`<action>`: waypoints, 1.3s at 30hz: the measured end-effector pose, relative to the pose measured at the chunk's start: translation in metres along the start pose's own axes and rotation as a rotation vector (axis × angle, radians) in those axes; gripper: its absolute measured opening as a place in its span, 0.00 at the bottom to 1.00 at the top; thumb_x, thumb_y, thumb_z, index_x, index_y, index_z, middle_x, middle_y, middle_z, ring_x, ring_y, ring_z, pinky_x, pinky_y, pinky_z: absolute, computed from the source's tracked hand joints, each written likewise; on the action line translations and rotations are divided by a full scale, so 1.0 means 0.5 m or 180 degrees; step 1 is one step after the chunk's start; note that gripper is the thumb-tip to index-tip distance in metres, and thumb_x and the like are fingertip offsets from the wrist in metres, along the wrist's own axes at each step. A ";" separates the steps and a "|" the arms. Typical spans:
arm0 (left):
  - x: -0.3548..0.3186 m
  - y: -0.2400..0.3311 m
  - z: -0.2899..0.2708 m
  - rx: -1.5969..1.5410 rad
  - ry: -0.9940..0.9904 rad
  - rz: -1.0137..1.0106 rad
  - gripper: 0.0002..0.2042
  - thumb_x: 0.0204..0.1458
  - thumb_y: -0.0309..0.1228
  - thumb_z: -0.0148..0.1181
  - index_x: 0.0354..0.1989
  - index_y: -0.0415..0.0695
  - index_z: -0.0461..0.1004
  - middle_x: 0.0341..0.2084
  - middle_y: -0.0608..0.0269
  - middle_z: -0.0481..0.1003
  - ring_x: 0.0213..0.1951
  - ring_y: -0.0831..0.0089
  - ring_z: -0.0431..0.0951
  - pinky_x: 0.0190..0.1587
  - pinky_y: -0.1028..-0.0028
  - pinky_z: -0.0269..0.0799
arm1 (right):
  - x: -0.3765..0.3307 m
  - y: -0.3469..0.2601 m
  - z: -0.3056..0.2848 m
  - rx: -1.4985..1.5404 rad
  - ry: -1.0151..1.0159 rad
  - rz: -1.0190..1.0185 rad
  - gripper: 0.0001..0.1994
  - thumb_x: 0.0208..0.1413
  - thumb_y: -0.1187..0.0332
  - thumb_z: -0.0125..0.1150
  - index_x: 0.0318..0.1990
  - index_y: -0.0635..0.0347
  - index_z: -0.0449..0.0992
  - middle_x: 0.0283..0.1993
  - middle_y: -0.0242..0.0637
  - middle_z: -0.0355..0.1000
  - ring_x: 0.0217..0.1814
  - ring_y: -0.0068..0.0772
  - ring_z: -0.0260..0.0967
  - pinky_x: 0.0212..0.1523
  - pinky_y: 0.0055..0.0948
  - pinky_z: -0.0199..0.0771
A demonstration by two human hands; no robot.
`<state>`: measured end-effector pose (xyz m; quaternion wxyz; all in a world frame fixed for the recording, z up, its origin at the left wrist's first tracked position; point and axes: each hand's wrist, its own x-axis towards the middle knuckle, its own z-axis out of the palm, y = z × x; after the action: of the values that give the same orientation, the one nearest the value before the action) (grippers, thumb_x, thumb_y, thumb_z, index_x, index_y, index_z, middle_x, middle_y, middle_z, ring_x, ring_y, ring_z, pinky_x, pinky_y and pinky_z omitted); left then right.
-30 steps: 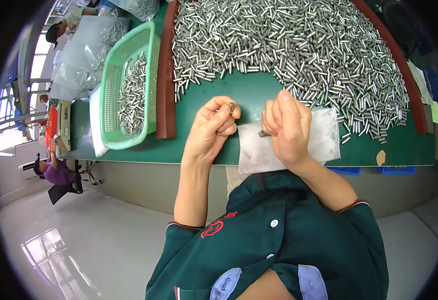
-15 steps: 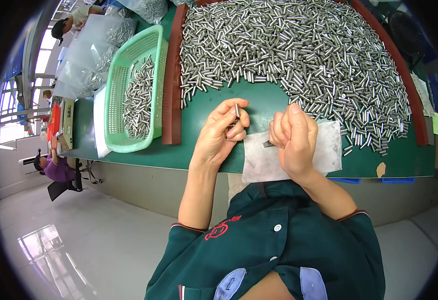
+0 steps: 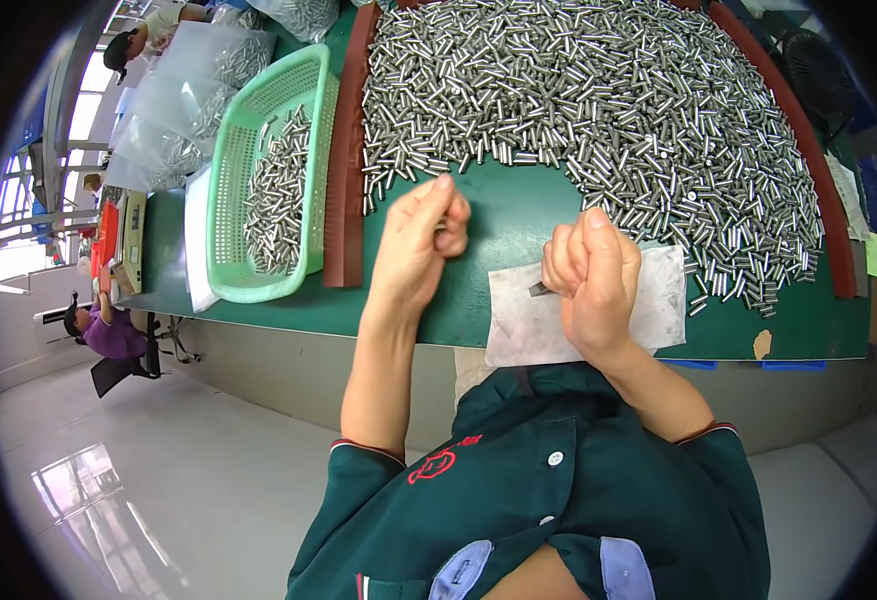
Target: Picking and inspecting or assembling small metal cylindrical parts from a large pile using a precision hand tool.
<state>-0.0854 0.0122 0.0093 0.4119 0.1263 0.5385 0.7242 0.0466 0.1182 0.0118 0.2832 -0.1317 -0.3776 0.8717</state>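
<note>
Head view: how does the left hand (image 3: pixel 419 238) sit?

It is raised over the bare near part of the green table (image 3: pixel 504 215), the forearm running almost straight away from the body. The fingers are curled in and the thumb lies against the index finger; whether anything is pinched there, I cannot tell.

And the right hand (image 3: pixel 593 278)?

Its forearm slants in from the right, and the hand makes a fist, thumb uppermost. It is clamped on a dark grey piece (image 3: pixel 539 289), one end poking out on the left, above a whitish sheet (image 3: pixel 519 325).

Where are the metal pins (image 3: pixel 579 100)?

They cover the far side of the table in a wide heap between two reddish-brown strips (image 3: pixel 347 200). More pins lie in the green perforated basket (image 3: pixel 327 165), left of the left strip.
</note>
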 end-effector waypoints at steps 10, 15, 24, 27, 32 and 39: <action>0.070 0.005 0.004 0.4511 0.1185 0.1531 0.07 0.36 0.29 0.62 0.19 0.39 0.71 0.06 0.62 0.63 0.11 0.67 0.64 0.17 0.70 0.59 | 0.003 0.004 0.005 -0.0120 0.0009 -0.0051 0.19 0.58 0.64 0.34 0.13 0.55 0.51 0.09 0.27 0.46 0.10 0.16 0.36 0.11 0.18 0.38; 0.062 0.001 0.001 0.4397 0.0913 0.1536 0.05 0.38 0.26 0.59 0.21 0.39 0.70 0.08 0.63 0.64 0.12 0.69 0.65 0.18 0.71 0.60 | 0.004 0.000 0.003 -0.0105 -0.0008 -0.0018 0.19 0.58 0.65 0.35 0.13 0.56 0.51 0.10 0.27 0.47 0.12 0.15 0.38 0.13 0.18 0.40; 0.039 0.010 -0.019 -0.0351 -0.0649 -0.0092 0.04 0.51 0.27 0.49 0.32 0.41 0.66 0.24 0.63 0.67 0.15 0.88 0.50 0.18 0.87 0.47 | 0.001 -0.003 0.001 -0.0065 0.0019 0.0065 0.19 0.58 0.65 0.36 0.13 0.57 0.50 0.11 0.27 0.49 0.14 0.14 0.40 0.14 0.18 0.40; 0.038 0.004 -0.025 -0.0465 -0.0682 -0.0166 0.04 0.50 0.25 0.49 0.33 0.41 0.67 0.26 0.61 0.69 0.15 0.88 0.51 0.17 0.86 0.47 | 0.000 0.001 0.003 -0.0049 0.0019 0.0079 0.19 0.58 0.65 0.35 0.14 0.57 0.50 0.11 0.27 0.48 0.14 0.14 0.40 0.14 0.18 0.40; 0.040 0.002 -0.024 -0.0154 -0.0590 -0.0062 0.04 0.49 0.24 0.50 0.34 0.40 0.67 0.26 0.62 0.69 0.16 0.88 0.53 0.18 0.86 0.47 | 0.001 -0.002 0.005 -0.0085 0.0022 0.0073 0.19 0.58 0.66 0.35 0.14 0.57 0.50 0.11 0.26 0.47 0.14 0.15 0.40 0.14 0.18 0.40; 0.041 0.002 -0.019 -0.0097 -0.0575 -0.0105 0.04 0.49 0.24 0.50 0.33 0.40 0.67 0.25 0.63 0.69 0.17 0.87 0.53 0.19 0.86 0.48 | 0.002 -0.004 0.005 -0.0035 0.0040 0.0093 0.19 0.57 0.66 0.35 0.13 0.57 0.50 0.11 0.27 0.48 0.14 0.14 0.40 0.14 0.18 0.40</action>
<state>-0.1048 0.0206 0.0011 0.4725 0.1760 0.4900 0.7111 0.0454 0.1183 0.0148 0.2722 -0.1442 -0.3786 0.8728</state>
